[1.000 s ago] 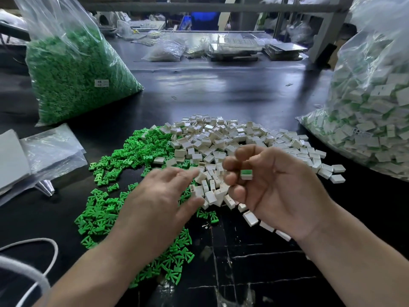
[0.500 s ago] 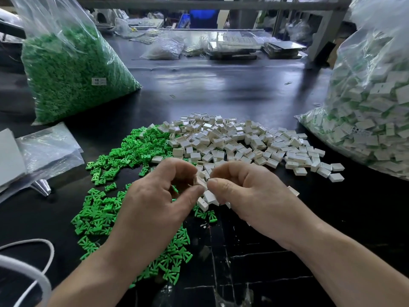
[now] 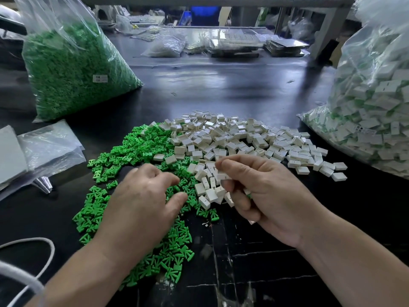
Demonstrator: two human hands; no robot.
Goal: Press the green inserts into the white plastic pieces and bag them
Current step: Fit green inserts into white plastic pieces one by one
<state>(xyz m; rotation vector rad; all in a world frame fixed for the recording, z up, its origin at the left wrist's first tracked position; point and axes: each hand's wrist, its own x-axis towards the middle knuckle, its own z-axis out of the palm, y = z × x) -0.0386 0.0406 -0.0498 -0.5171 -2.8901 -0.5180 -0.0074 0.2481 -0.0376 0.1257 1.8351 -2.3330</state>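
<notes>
Head camera looks forward and down, close over the table (image 3: 221,89).

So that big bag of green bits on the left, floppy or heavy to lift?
Probably floppy: the bag of green inserts is thin clear film, slumped on the table. Likely hefty, since it bulges with parts. Its loose contents would probably shift.

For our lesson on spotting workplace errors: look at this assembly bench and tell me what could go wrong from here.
The right hand pinches a white piece only by fingertips; it may slip back into the white pile.
The green inserts and white pile overlap, so the left hand could knock them together further.
Some stray white pieces lie near the bag of finished pieces; empties might get bagged.
</notes>
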